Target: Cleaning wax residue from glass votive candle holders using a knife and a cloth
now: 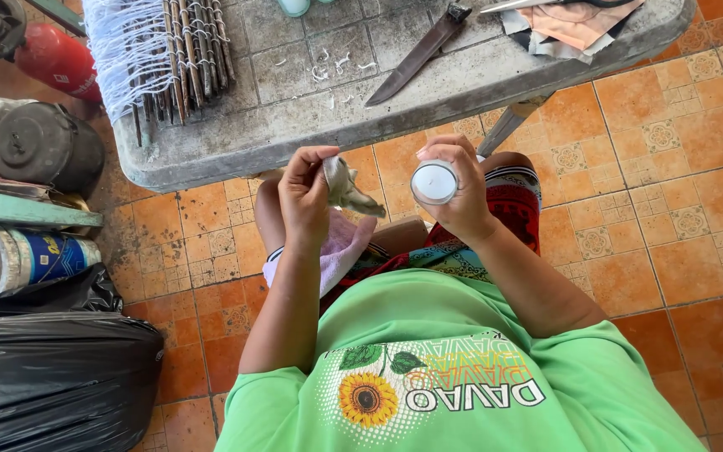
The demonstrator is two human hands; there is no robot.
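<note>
Crumpled grey rag point(347, 189) pinched in left hand point(305, 197) fingers; right hand point(460, 194) wraps round white cup point(433, 182).

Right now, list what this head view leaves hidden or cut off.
- White cup: its body is wrapped by the right hand.
- Crumpled cloth: its upper end is hidden in the left hand.
- Knife: the handle end is cut off by the top edge.

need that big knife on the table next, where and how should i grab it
Grip the knife by its dark handle, the far upper-right end near the table's back edge. The blade tapers to a point aimed toward the person, so reach over with the right hand, coming from the handle end.
</note>
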